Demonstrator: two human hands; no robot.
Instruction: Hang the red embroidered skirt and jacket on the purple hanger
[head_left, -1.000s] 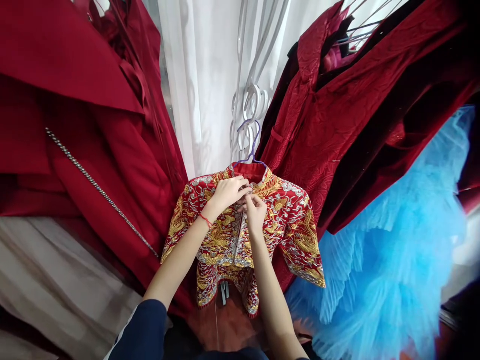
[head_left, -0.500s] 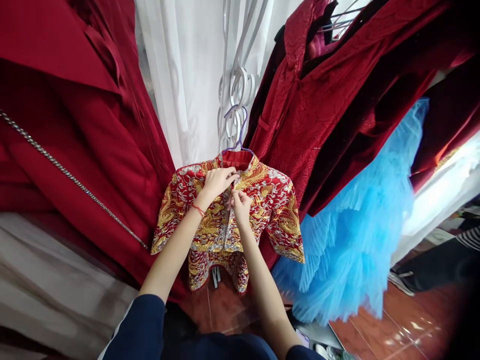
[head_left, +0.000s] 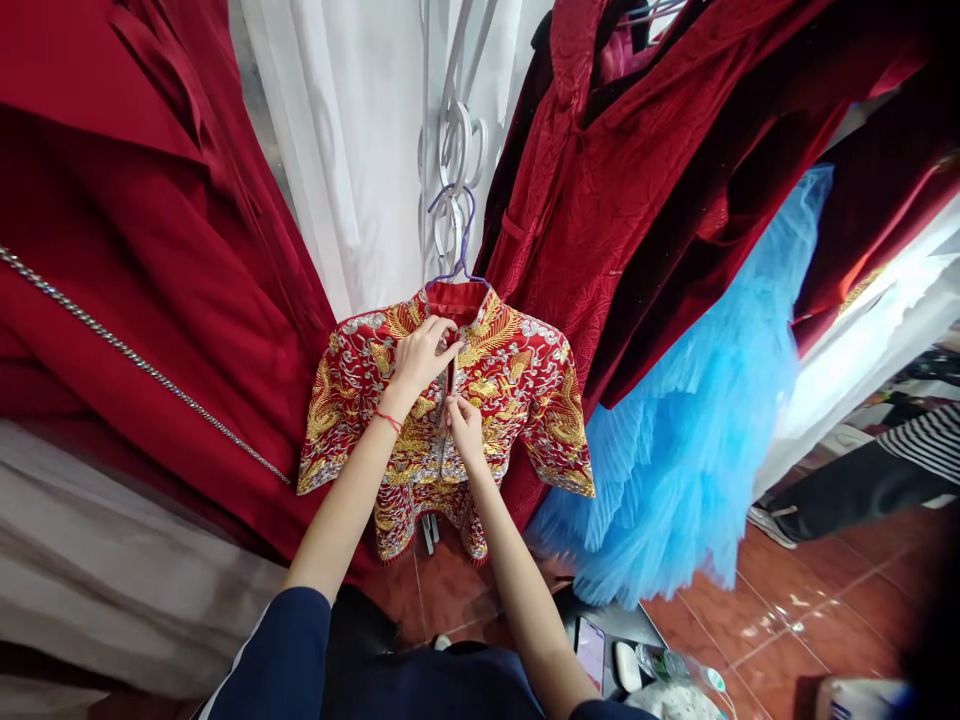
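A small red jacket (head_left: 517, 390) with gold and silver embroidery hangs on a purple wire hanger (head_left: 459, 240) from a white metal rack. My left hand (head_left: 420, 352) grips the jacket's front just below the collar, fingers curled on the fabric. Slightly lower, my right hand (head_left: 463, 425) pinches the front opening at the zipper line. What sits between those fingertips is too small to make out. A red string circles my left wrist.
Large red gowns (head_left: 135, 260) hang at left, one with a rhinestone strap. Dark red velvet garments (head_left: 660, 190) hang at right above a blue tulle skirt (head_left: 697, 430). A white curtain (head_left: 352, 140) is behind. Another person's striped sleeve and legs (head_left: 885, 470) show at right on the red tile floor.
My right hand has slid a little down the jacket's front opening. The view has swung right, bringing the tile floor and another person into sight.
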